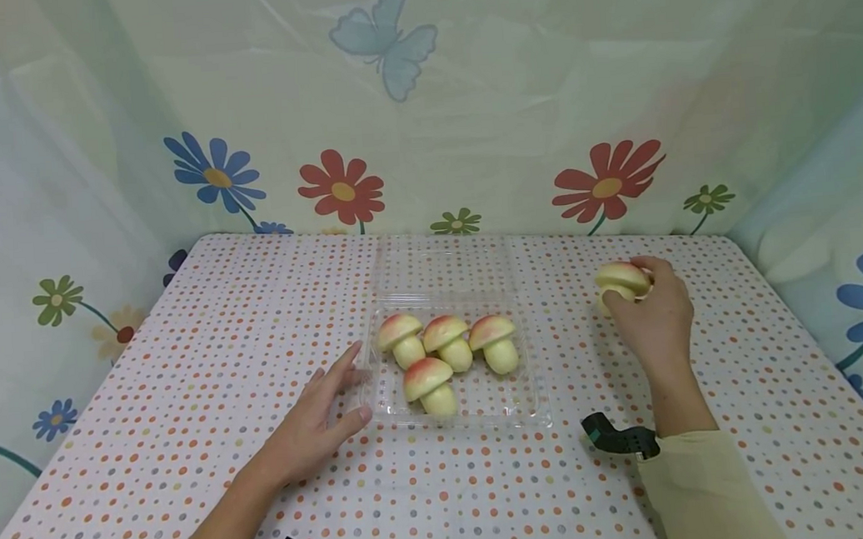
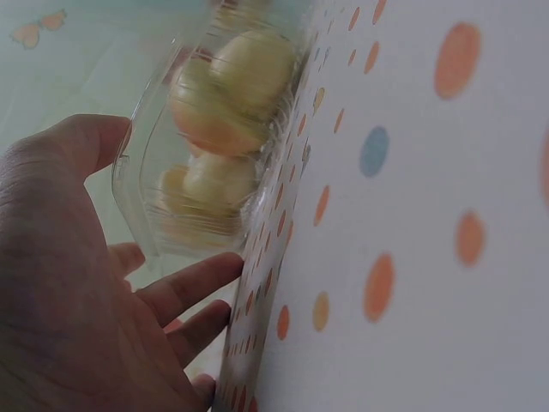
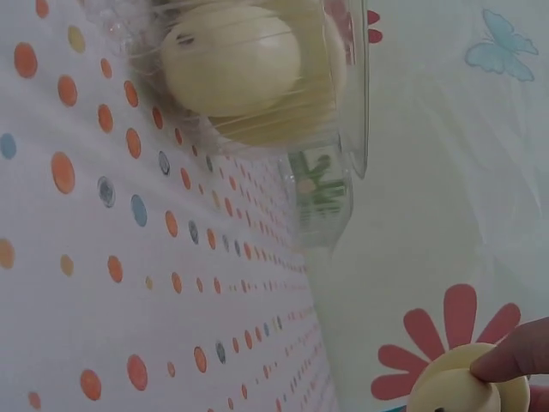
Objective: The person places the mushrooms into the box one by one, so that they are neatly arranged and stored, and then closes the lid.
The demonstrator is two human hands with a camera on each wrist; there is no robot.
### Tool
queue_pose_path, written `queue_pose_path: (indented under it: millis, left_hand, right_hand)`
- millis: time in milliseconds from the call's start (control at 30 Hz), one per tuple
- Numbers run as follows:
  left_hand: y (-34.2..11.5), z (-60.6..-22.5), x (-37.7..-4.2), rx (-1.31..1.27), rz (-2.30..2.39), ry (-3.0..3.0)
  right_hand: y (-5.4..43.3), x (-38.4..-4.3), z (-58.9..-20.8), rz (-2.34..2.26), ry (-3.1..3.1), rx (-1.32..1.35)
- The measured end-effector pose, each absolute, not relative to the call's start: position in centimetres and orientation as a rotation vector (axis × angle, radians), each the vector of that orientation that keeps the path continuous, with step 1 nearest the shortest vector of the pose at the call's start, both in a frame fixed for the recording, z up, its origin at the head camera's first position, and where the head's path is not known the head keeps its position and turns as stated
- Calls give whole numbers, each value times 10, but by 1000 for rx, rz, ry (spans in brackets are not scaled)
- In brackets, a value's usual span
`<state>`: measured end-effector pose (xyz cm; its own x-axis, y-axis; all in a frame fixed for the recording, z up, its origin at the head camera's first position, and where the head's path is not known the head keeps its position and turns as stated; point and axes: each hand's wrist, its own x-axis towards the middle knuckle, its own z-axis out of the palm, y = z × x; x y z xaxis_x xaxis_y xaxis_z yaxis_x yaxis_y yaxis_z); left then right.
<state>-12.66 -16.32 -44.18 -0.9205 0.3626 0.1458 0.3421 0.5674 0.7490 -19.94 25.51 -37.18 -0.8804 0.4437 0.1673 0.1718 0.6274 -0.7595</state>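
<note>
My right hand (image 1: 656, 312) pinches a toy mushroom (image 1: 620, 277) with a yellow and red cap, right of a clear plastic clamshell box (image 1: 486, 403). In the right wrist view that mushroom (image 3: 455, 390) shows at the lower right corner, under my fingertips. Several similar mushrooms (image 1: 427, 378) lie in the box's near half. At the box's left side is my left hand (image 1: 311, 428), its fingers extended and the thumb at the rim. The left wrist view shows the left thumb (image 2: 103, 137) touching the box's edge, with mushrooms (image 2: 253, 73) behind the clear wall.
The box's clear lid (image 1: 442, 264) lies folded back toward the rear edge of the dotted tablecloth (image 1: 417, 496). A printed curtain (image 1: 493, 73) with flowers and a butterfly hangs behind the table. Black wrist straps with camera mounts (image 1: 619, 438) sit on both forearms.
</note>
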Motion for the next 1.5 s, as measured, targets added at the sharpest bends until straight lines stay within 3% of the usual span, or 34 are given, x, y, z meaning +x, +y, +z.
queue_pose_path:
  millis: [1500]
  left_hand:
    - [-162,-441,-126,601,1308,2761]
  right_hand:
    - [212,-170,-335,1252,-2588,-84]
